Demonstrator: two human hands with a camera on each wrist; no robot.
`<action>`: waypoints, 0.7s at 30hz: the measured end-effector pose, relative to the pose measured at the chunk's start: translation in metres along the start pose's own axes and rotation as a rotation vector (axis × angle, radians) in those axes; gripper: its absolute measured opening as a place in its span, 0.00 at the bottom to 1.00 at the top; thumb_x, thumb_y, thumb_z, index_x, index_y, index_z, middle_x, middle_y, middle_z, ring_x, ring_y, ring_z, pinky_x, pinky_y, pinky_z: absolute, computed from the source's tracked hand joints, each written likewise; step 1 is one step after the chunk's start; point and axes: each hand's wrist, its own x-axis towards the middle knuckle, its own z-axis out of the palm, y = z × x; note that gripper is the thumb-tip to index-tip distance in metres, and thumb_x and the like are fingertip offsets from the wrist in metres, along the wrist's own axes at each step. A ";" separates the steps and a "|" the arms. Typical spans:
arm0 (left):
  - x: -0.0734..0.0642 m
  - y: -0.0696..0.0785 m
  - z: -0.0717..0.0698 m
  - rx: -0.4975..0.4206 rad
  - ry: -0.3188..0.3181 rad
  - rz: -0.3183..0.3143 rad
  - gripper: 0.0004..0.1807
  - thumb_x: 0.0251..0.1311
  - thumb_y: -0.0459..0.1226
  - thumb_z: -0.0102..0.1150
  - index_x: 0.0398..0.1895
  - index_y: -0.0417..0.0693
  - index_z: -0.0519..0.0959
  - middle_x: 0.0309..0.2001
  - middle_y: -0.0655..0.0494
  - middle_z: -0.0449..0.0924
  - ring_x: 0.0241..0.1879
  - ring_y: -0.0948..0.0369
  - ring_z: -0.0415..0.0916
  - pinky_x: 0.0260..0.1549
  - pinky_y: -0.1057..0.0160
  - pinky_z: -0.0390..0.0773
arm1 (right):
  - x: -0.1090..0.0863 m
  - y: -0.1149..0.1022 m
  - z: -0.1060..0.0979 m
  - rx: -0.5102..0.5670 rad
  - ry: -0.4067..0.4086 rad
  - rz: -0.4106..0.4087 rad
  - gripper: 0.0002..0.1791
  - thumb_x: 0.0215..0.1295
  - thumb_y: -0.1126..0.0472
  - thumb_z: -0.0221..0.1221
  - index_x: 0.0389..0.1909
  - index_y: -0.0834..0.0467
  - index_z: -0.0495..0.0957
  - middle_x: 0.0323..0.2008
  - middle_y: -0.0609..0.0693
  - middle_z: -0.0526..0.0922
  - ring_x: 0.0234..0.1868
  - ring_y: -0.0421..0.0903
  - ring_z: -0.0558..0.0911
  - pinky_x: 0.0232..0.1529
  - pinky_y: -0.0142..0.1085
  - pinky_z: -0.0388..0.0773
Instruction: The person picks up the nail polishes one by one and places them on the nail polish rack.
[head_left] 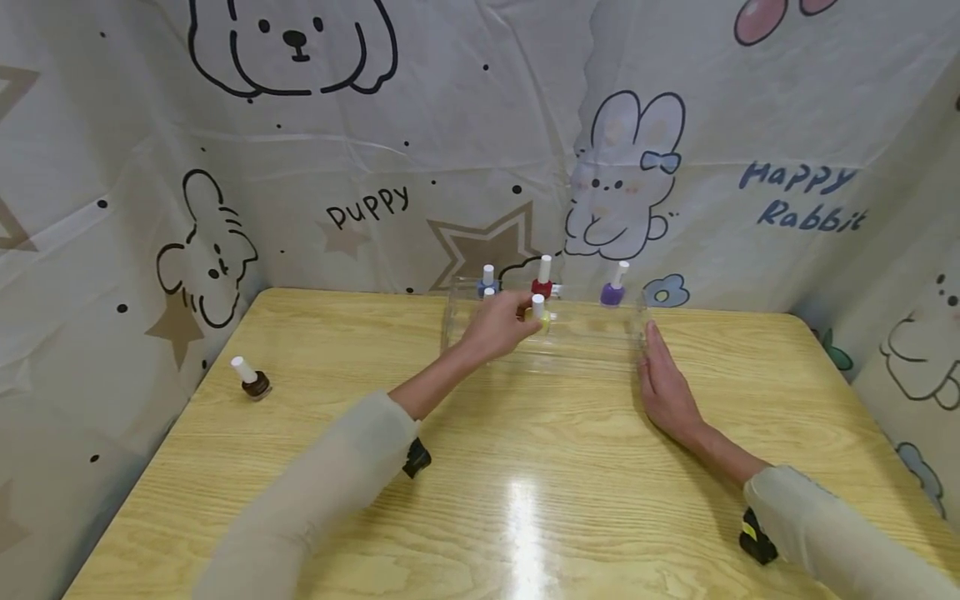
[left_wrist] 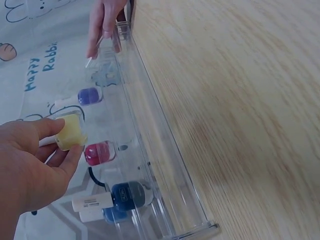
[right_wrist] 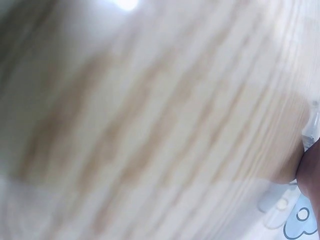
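My left hand [head_left: 497,325] pinches a yellow nail polish bottle [left_wrist: 71,132] between thumb and fingers, above the clear tiered rack [head_left: 592,363]. Straight fingers of my right hand [head_left: 670,390] lie against the rack's right end. Red nail polish [head_left: 542,288] and purple nail polish [head_left: 612,294] stand in the back row, with a blue bottle [head_left: 487,286] at the left. In front of that blue one is a dark teal-blue bottle [left_wrist: 129,195]; my left hand mostly hides it in the head view. The right wrist view catches only a sliver of the right hand.
A dark brown nail polish bottle [head_left: 257,385] with a white cap stands apart on the table's left side. Behind the rack hangs a printed cloth [head_left: 465,167], close to the back edge of the wooden table [head_left: 480,500].
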 end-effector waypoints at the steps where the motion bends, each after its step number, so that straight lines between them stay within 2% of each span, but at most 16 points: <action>1: 0.002 0.000 0.001 -0.006 0.003 -0.008 0.08 0.65 0.33 0.63 0.46 0.40 0.83 0.32 0.53 0.80 0.28 0.62 0.70 0.24 0.69 0.68 | 0.000 0.000 0.000 0.000 0.001 0.000 0.33 0.79 0.68 0.39 0.79 0.65 0.36 0.78 0.65 0.42 0.77 0.59 0.45 0.74 0.46 0.41; 8: 0.017 -0.004 0.007 0.015 0.016 -0.010 0.06 0.65 0.30 0.62 0.42 0.39 0.82 0.29 0.51 0.79 0.25 0.62 0.67 0.21 0.70 0.65 | -0.001 -0.001 -0.001 0.001 0.008 -0.001 0.32 0.80 0.67 0.38 0.79 0.66 0.37 0.77 0.67 0.43 0.77 0.60 0.45 0.74 0.46 0.41; 16: 0.022 -0.011 0.012 -0.004 -0.002 -0.028 0.05 0.65 0.29 0.61 0.42 0.37 0.82 0.32 0.49 0.81 0.24 0.62 0.67 0.20 0.70 0.66 | -0.001 -0.003 -0.001 -0.004 0.007 0.012 0.32 0.80 0.66 0.37 0.79 0.66 0.37 0.78 0.65 0.42 0.77 0.60 0.45 0.74 0.46 0.42; 21: 0.025 -0.015 0.017 0.028 0.001 -0.023 0.05 0.64 0.29 0.62 0.42 0.37 0.82 0.33 0.49 0.82 0.26 0.61 0.70 0.22 0.71 0.69 | 0.000 -0.004 -0.001 -0.008 0.006 0.014 0.32 0.80 0.66 0.38 0.78 0.66 0.38 0.77 0.66 0.43 0.76 0.60 0.46 0.74 0.47 0.42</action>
